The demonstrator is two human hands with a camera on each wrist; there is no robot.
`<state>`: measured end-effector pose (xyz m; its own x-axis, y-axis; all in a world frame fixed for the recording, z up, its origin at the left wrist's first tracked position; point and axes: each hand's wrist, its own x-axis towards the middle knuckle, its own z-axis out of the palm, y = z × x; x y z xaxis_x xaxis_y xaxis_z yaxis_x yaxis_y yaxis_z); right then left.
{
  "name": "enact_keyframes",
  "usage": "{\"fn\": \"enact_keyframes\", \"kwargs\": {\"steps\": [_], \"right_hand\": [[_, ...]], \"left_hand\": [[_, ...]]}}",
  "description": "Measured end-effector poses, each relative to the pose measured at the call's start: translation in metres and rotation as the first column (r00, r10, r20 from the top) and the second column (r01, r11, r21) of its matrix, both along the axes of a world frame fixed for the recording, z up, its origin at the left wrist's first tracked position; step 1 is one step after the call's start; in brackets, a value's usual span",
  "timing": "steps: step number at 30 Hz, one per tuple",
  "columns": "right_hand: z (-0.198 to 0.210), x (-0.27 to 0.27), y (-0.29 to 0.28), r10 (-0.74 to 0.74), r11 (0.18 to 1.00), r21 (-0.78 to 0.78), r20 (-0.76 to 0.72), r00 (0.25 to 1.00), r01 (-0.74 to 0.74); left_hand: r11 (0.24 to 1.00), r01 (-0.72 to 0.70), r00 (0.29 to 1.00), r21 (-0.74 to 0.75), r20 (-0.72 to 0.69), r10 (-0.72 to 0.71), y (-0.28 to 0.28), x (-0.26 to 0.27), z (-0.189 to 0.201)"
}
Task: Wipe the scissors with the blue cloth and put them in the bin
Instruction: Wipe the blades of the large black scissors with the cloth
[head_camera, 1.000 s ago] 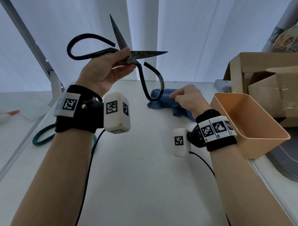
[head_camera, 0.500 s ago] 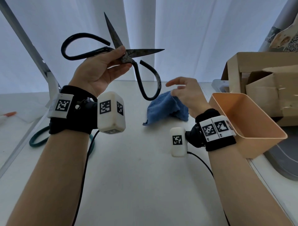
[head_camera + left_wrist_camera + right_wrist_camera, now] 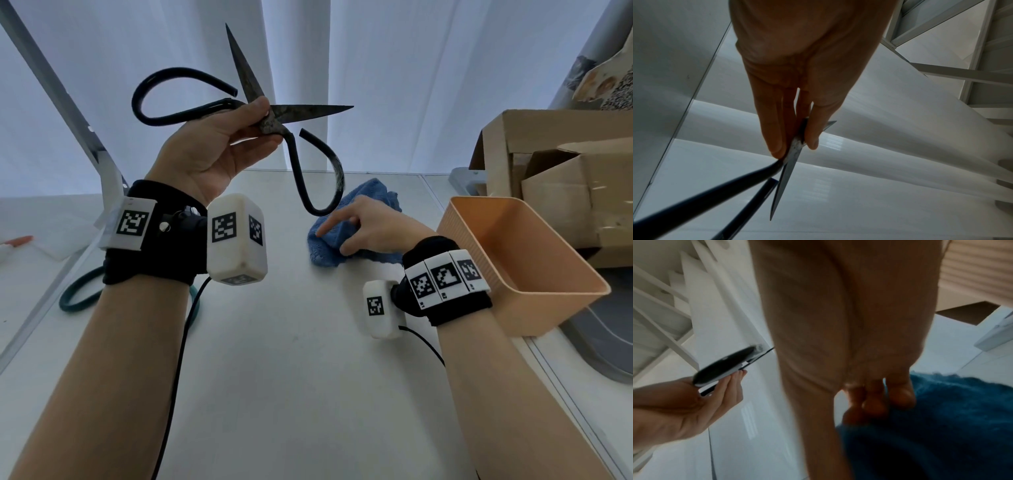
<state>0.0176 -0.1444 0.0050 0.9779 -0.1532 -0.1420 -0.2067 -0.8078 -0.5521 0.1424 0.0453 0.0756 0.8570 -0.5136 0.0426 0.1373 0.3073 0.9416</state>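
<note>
Black scissors (image 3: 308,113) with dull blades spread wide are held up above the table. My left hand (image 3: 265,125) pinches them at the pivot between thumb and fingers, one loop handle hanging down. In the left wrist view the fingers (image 3: 777,142) clamp the scissors (image 3: 785,178) at the joint. A bunched blue cloth (image 3: 370,200) lies on the white table under the hanging handle. My right hand (image 3: 334,241) grips it, and the right wrist view shows the fingertips (image 3: 900,395) curled into the blue cloth (image 3: 941,426). The orange bin (image 3: 520,246) stands open just right of that hand.
Cardboard boxes (image 3: 565,164) are stacked behind the bin. A teal loop handle (image 3: 73,298) lies at the table's left edge, near a slanted white frame post (image 3: 68,113). A grey object (image 3: 603,342) sits at the right edge. Black cables trail from both wrists.
My right hand, which had lifted a corner of the cloth with loose fingers, has dropped back onto it and now grips the bunched cloth. The scissors stay held up in my left hand.
</note>
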Motion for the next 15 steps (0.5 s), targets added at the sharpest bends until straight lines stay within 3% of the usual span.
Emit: {"fn": "enact_keyframes", "kwargs": {"steps": [8, 15], "right_hand": [[-0.001, -0.002, 0.018, 0.073, 0.994, -0.067, -0.192, 0.979, -0.087], [-0.003, 0.004, 0.019, 0.039, 0.999, -0.021, -0.111, 0.993, -0.042]], "left_hand": [[1.000, 0.003, 1.000, 0.002, 0.002, -0.003, 0.000, -0.002, 0.000], [0.998, 0.036, 0.999, 0.047, 0.024, -0.037, 0.000, -0.002, 0.000]]}}
